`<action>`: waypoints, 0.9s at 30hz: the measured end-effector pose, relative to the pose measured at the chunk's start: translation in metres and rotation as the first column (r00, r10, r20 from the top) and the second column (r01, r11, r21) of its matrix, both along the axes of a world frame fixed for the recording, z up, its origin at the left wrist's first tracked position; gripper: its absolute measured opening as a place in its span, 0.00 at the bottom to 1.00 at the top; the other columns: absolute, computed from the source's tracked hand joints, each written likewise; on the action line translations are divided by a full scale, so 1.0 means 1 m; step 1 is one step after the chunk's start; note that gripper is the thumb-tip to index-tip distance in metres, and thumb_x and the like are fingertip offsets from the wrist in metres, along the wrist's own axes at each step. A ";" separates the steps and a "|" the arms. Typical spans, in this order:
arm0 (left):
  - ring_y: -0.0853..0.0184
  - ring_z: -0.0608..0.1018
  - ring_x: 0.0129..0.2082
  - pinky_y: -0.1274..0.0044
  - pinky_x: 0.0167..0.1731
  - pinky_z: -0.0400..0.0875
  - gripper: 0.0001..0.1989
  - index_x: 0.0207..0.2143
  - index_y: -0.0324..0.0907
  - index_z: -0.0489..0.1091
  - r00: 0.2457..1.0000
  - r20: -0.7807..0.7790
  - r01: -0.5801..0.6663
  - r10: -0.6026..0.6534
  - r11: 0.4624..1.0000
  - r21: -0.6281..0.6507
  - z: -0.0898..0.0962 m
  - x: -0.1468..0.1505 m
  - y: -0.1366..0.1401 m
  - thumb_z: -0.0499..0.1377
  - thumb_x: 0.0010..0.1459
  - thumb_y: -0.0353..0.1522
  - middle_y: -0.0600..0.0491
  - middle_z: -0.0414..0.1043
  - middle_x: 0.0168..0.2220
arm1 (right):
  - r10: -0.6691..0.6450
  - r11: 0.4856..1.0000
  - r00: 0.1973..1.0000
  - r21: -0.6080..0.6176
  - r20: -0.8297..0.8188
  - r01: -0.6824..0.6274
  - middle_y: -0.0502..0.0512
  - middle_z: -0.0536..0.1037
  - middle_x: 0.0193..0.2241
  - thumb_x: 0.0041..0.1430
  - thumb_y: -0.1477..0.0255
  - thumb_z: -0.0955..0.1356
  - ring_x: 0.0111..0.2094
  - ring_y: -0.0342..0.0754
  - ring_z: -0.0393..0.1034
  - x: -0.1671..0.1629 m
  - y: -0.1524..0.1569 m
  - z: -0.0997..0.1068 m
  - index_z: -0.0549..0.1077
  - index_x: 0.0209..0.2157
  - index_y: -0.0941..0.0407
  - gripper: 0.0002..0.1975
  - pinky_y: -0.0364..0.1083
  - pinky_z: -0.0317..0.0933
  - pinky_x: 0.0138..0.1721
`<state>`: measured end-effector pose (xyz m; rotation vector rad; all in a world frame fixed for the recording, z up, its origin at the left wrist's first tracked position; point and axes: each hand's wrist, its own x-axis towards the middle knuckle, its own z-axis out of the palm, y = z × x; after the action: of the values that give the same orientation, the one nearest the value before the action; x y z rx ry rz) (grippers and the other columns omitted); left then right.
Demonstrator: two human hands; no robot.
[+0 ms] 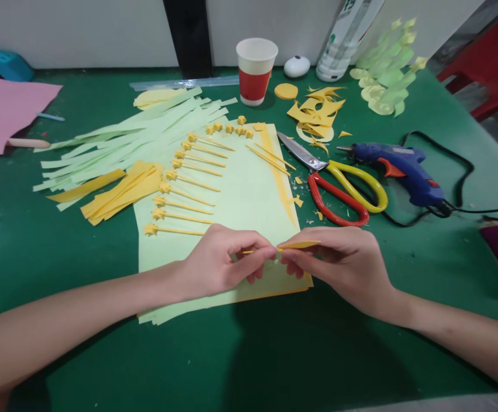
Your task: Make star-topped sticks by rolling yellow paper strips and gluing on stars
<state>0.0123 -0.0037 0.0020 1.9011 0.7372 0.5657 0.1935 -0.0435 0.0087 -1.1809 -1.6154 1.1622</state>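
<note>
Near the front of a stack of pale green paper, my left hand pinches a thin yellow paper stick. Beside it, my right hand is closed on a flat yellow paper piece. The two sets of fingertips nearly meet; whether the stick and the flat piece are joined is hidden there. Several yellow paper stars on thin stems lie in a row on the green paper. Loose small stars and thin yellow sticks lie at its far end.
Scissors and a blue glue gun with its cord lie to the right. Yellow scraps, a paper cup and a bottle are at the back. Green strips, yellow strips and pink paper lie left.
</note>
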 end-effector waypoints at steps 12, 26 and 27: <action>0.77 0.72 0.16 0.88 0.18 0.66 0.17 0.22 0.36 0.67 1.000 -0.013 0.002 -0.005 0.963 -0.271 0.002 0.003 0.002 0.48 0.60 0.32 0.56 0.69 0.17 | 0.029 0.996 1.000 0.082 0.010 -0.030 0.51 0.75 0.20 0.50 0.79 0.67 0.19 0.38 0.69 0.006 0.005 -0.002 0.74 0.27 0.61 0.03 0.34 0.65 0.20; 0.76 0.74 0.18 0.88 0.20 0.67 0.12 0.23 0.35 0.72 0.998 0.038 -0.049 0.049 0.999 -0.010 -0.001 0.001 0.000 0.55 0.57 0.29 0.54 0.73 0.19 | -0.037 0.987 0.983 -0.159 -0.178 0.008 0.50 0.73 0.18 0.49 0.76 0.69 0.18 0.37 0.66 0.002 0.001 -0.002 0.74 0.25 0.60 0.02 0.35 0.65 0.18; 0.76 0.73 0.18 0.88 0.20 0.66 0.13 0.22 0.35 0.72 0.999 0.024 -0.038 0.038 0.999 0.011 0.000 0.001 0.000 0.54 0.57 0.29 0.55 0.73 0.18 | -0.030 0.990 0.983 -0.143 -0.181 0.004 0.50 0.74 0.19 0.49 0.76 0.69 0.18 0.37 0.67 0.003 0.001 -0.002 0.75 0.25 0.60 0.02 0.36 0.65 0.18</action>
<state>0.0133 -0.0033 0.0015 1.8911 0.7570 0.6167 0.1964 -0.0425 0.0062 -1.1381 -1.4006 1.3519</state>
